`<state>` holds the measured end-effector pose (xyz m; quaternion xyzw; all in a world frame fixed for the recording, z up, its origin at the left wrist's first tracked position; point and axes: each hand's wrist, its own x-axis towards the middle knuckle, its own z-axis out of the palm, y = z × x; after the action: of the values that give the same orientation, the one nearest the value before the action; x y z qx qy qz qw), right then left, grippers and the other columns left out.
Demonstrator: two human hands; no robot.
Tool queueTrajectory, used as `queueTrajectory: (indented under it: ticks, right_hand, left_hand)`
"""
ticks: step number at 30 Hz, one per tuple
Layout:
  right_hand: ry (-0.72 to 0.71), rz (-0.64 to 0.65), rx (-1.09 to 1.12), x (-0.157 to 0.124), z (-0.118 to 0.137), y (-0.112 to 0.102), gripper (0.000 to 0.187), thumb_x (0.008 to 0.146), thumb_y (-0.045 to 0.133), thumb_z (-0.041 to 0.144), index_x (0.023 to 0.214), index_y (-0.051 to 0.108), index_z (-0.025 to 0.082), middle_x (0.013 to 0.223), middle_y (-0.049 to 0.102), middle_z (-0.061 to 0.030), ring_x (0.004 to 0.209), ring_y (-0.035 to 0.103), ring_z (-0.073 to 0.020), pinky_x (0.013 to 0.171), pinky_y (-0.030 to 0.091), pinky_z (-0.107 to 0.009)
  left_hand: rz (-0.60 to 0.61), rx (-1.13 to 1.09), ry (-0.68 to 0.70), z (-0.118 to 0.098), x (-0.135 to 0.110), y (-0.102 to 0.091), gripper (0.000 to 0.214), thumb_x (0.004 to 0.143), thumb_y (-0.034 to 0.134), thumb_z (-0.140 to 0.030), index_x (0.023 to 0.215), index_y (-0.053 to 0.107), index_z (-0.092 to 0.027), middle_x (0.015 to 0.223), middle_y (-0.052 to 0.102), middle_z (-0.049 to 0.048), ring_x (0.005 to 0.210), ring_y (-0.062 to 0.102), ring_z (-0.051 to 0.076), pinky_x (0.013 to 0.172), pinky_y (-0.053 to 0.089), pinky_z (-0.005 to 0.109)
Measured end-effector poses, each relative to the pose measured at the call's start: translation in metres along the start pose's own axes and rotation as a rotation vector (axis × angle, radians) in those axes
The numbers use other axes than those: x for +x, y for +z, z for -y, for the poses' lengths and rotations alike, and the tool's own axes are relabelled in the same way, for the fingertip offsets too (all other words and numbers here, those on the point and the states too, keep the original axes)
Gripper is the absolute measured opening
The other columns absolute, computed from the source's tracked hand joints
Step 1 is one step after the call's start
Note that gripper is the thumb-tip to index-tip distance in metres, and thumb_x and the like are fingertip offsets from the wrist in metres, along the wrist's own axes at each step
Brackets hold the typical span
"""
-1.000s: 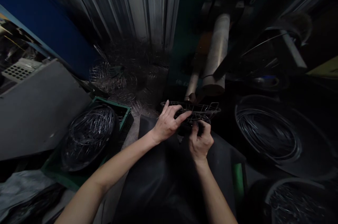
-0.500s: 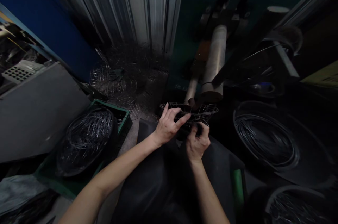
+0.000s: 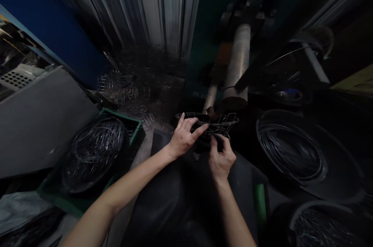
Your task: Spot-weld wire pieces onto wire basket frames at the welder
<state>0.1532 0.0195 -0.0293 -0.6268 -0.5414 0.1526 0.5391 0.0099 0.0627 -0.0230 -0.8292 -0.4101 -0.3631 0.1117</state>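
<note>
A wire basket (image 3: pixel 225 122) of thin metal rods sits just under the tip of a machine's metal electrode arm (image 3: pixel 210 99). My left hand (image 3: pixel 184 136) grips the near left rim, its thumb and fingers closed on the wire. Close by on the right, my right hand (image 3: pixel 221 155) is pinched at the basket's near lower side. What lies between its fingertips is too dark and small to name. The basket's far side is partly hidden by the arm and in shadow.
A thick metal cylinder (image 3: pixel 237 68) of the machine hangs above. Left is a green crate (image 3: pixel 136 132) bearing a dark basin (image 3: pixel 71 181) of wire pieces. On the right stand a tub with wire rings (image 3: pixel 291 153) and a bucket of short wires (image 3: pixel 326 227). Wire scrap (image 3: pixel 128 87) piles behind.
My right hand has shifted slightly right and a little away from the left hand. The left hand keeps its hold on the basket. The view has moved slightly.
</note>
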Motion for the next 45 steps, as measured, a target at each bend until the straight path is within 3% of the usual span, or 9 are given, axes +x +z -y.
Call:
queueTrajectory:
  ticks: [9,16,23,33,39,45]
  right_hand:
    - [0.187,0.087,0.182,0.008,0.014,-0.014,0.023,0.078,0.066,0.039,0.083,0.067,0.017,0.077,0.066,-0.0006,0.072,0.060,-0.0130,0.071,0.047,-0.024]
    - [0.188,0.109,0.253,0.009,0.011,-0.009,0.021,0.081,0.064,0.037,0.085,0.066,0.017,0.081,0.066,-0.0006,0.076,0.060,-0.0131,0.074,0.047,-0.025]
    - [0.024,0.038,0.053,0.001,-0.001,-0.004,0.021,0.085,0.060,0.036,0.092,0.066,0.018,0.085,0.067,-0.0024,0.076,0.062,-0.0137,0.075,0.048,-0.025]
    - [-0.090,0.016,0.004,0.000,-0.001,0.001,0.018,0.088,0.056,0.032,0.090,0.063,0.016,0.084,0.065,-0.0039,0.078,0.061,-0.0141,0.076,0.049,-0.026]
    - [-0.255,-0.020,-0.111,0.005,-0.005,0.001,0.018,0.089,0.053,0.032,0.091,0.063,0.017,0.082,0.066,-0.0046,0.073,0.063,-0.0138,0.071,0.049,-0.024]
    - [-0.177,-0.049,-0.164,0.006,-0.003,0.002,0.028,0.090,0.051,0.042,0.089,0.061,0.017,0.079,0.066,-0.0059,0.069,0.063,-0.0152,0.066,0.048,-0.025]
  left_hand:
    - [0.025,-0.040,-0.041,-0.002,0.000,-0.001,0.040,0.086,0.047,-0.014,0.126,0.049,-0.021,0.111,0.052,0.0106,0.107,0.052,0.020,0.105,0.038,0.054]
    - [0.046,-0.052,-0.040,-0.003,-0.001,-0.002,0.041,0.087,0.045,-0.015,0.127,0.049,-0.024,0.114,0.051,0.0096,0.109,0.052,0.019,0.106,0.036,0.055]
    - [0.061,-0.064,-0.032,-0.002,-0.001,-0.001,0.042,0.087,0.047,-0.016,0.128,0.048,-0.025,0.115,0.051,0.0091,0.109,0.051,0.019,0.106,0.035,0.056]
    - [0.043,-0.044,-0.064,-0.005,0.003,-0.002,0.039,0.088,0.047,-0.017,0.126,0.050,-0.025,0.113,0.051,0.0072,0.108,0.053,0.018,0.105,0.038,0.053]
    - [0.019,-0.066,-0.041,-0.003,0.003,-0.002,0.039,0.087,0.046,-0.016,0.125,0.051,-0.023,0.113,0.051,0.0088,0.109,0.052,0.019,0.106,0.037,0.054]
    - [-0.001,-0.059,-0.040,-0.003,0.003,0.000,0.038,0.087,0.047,-0.015,0.124,0.051,-0.022,0.112,0.051,0.0091,0.108,0.052,0.019,0.106,0.037,0.053]
